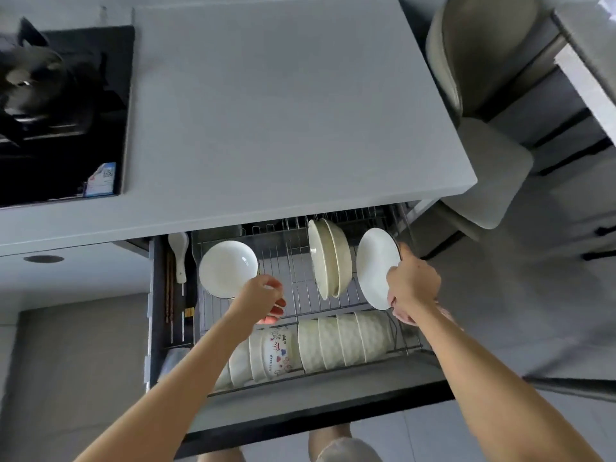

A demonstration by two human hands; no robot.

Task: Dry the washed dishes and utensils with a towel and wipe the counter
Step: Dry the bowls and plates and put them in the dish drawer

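Gray tabletop (266, 111) up top; under it the pulled-out drawer rack (293, 261), w/ bowls (346, 338) along the front row. Step, I'd say: racking dried plates. Right plate (373, 268) stands on edge at the rack's right end, left plate (226, 265) leans at its left. Right hand (413, 285) has its grip clamped on the right plate's rim; left hand (263, 295) seems to pinch the left plate's lower rim. No towel in sight. Next: seat both btwn wires, release gently.

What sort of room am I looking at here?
Most likely a home kitchen: a hob set into the grey counter, and a pull-out drawer rack holding plates and bowls.
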